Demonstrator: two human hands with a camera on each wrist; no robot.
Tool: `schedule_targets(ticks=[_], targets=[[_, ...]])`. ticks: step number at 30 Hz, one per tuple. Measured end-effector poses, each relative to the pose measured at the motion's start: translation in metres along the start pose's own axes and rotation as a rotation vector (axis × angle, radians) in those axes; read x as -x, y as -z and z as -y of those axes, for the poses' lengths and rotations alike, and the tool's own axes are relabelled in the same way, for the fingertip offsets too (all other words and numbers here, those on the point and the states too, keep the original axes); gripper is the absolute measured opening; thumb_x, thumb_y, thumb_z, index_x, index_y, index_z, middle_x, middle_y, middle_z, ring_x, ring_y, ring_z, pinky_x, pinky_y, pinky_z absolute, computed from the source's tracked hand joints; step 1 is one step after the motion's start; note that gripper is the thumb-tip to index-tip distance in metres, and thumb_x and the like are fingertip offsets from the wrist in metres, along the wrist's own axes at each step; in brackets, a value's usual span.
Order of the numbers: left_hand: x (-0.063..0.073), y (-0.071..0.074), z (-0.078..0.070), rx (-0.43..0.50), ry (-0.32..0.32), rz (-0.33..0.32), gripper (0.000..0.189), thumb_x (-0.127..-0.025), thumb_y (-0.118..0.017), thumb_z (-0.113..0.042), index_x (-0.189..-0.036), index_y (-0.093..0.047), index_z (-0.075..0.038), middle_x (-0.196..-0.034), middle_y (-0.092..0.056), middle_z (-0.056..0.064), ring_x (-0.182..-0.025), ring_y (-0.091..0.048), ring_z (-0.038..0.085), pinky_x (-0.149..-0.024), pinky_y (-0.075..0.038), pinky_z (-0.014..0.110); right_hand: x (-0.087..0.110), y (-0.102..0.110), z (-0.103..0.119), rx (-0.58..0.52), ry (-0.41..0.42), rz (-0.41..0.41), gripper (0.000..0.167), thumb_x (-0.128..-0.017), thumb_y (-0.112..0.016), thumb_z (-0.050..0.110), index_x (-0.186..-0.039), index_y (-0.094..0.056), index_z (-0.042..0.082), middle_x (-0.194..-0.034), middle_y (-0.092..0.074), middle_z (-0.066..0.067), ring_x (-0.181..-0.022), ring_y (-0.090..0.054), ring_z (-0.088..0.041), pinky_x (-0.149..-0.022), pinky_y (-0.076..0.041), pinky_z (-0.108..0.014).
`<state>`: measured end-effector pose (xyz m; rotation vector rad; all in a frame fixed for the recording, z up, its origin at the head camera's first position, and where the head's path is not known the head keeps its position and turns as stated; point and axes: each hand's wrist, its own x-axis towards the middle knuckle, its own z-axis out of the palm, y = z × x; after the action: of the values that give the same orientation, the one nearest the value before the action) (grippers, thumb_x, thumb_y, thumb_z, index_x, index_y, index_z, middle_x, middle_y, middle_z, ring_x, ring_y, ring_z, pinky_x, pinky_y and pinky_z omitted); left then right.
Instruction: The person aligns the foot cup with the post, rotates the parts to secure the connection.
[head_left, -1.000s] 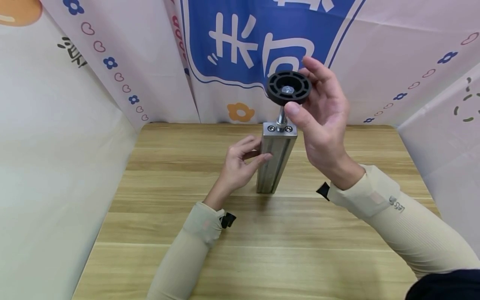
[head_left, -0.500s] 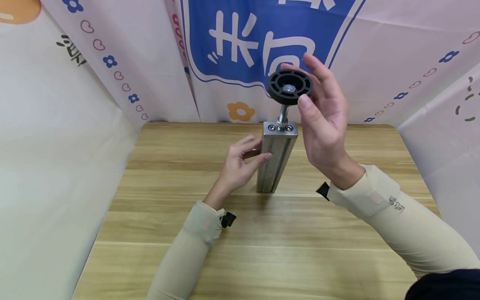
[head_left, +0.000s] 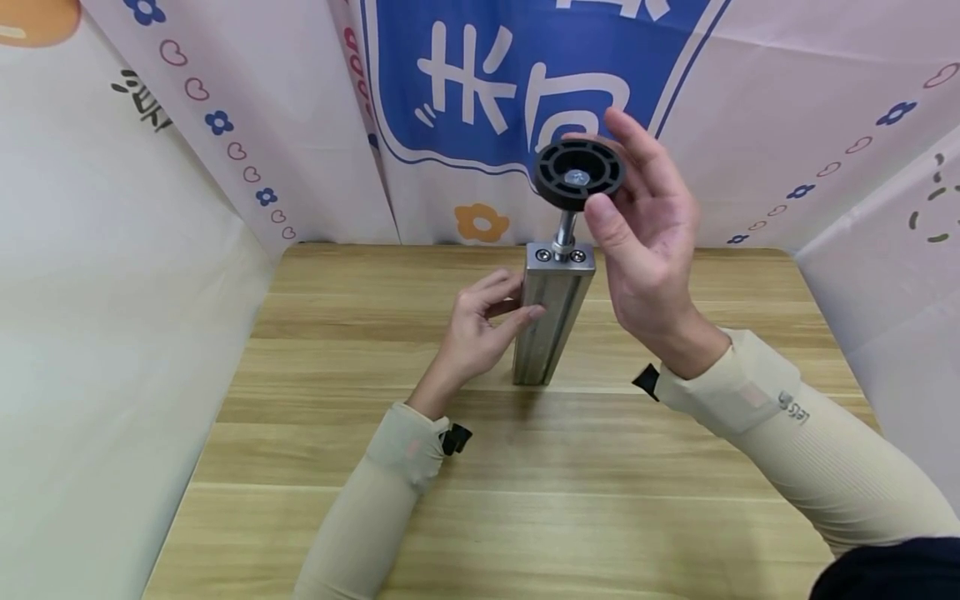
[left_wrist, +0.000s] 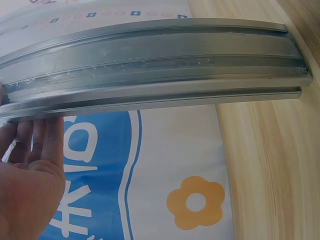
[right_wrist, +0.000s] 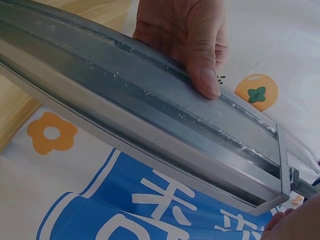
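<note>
A silver aluminium profile (head_left: pixel 551 308) stands upright on the table, with a metal end plate (head_left: pixel 559 258) bolted across its top. My left hand (head_left: pixel 483 329) grips the profile's upper part, thumb on the near face and fingers behind; in the right wrist view the thumb (right_wrist: pixel 207 82) presses its face. From the end plate rises a threaded rod (head_left: pixel 566 229) bearing a round black levelling foot (head_left: pixel 555 192), slightly tilted, a bolt head in its centre. My right hand (head_left: pixel 652 221) curves round the foot's right side, thumb at the near rim and a fingertip behind the far rim.
The wooden table (head_left: pixel 360 333) reaches back to a white printed cloth (head_left: pixel 442 196) with a blue sign and orange flower. Pale cloth walls (head_left: pixel 90 333) flank both sides. Both forearms wear beige sleeves (head_left: pixel 757 408).
My right thumb moved off the foot's rim to the right, then back to it, while a finger came up behind the far rim. The left hand and profile held still.
</note>
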<state>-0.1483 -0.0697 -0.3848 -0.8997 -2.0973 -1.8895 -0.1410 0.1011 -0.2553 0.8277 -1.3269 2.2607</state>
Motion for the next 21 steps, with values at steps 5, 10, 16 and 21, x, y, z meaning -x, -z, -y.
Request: schedule_targets(ticks=[5, 10, 16, 21], targets=[[-0.001, 0.0001, -0.0001, 0.001, 0.003, 0.001, 0.037, -0.094, -0.073, 0.006, -0.13, -0.069, 0.009, -0.112, -0.07, 0.023, -0.101, -0.073, 0.03, -0.095, -0.066, 0.035, 0.0001, 0.0, 0.001, 0.062, 0.009, -0.014, 0.071, -0.089, -0.083, 0.011, -0.146, -0.047, -0.011, -0.13, -0.066, -0.015, -0.125, -0.063, -0.027, -0.115, -0.052, -0.033], [-0.0012, 0.0004, -0.0004, 0.002, 0.002, 0.004, 0.037, -0.094, -0.073, 0.006, -0.131, -0.068, 0.009, -0.112, -0.07, 0.023, -0.101, -0.073, 0.032, -0.095, -0.066, 0.035, -0.0003, 0.0, 0.001, 0.098, 0.027, -0.009, 0.092, -0.079, -0.094, 0.033, -0.145, -0.049, -0.011, -0.127, -0.062, -0.014, -0.122, -0.062, -0.027, -0.112, -0.054, -0.03], [-0.0005, 0.0012, 0.0005, -0.006, 0.003, 0.005, 0.038, -0.096, -0.073, 0.002, -0.133, -0.068, 0.007, -0.113, -0.071, 0.022, -0.101, -0.073, 0.03, -0.095, -0.066, 0.037, -0.0014, -0.0011, 0.0002, 0.114, 0.046, -0.011, 0.094, -0.076, -0.096, 0.033, -0.143, -0.05, -0.013, -0.125, -0.06, -0.014, -0.118, -0.062, -0.025, -0.111, -0.054, -0.028], [0.0004, 0.0015, 0.002, -0.012, -0.001, 0.005, 0.037, -0.097, -0.074, -0.001, -0.133, -0.068, 0.006, -0.112, -0.07, 0.021, -0.1, -0.073, 0.028, -0.094, -0.066, 0.038, -0.001, -0.0011, -0.0017, 0.108, 0.052, -0.006, 0.093, -0.076, -0.097, 0.034, -0.143, -0.05, -0.012, -0.123, -0.06, -0.014, -0.116, -0.062, -0.025, -0.108, -0.055, -0.028]])
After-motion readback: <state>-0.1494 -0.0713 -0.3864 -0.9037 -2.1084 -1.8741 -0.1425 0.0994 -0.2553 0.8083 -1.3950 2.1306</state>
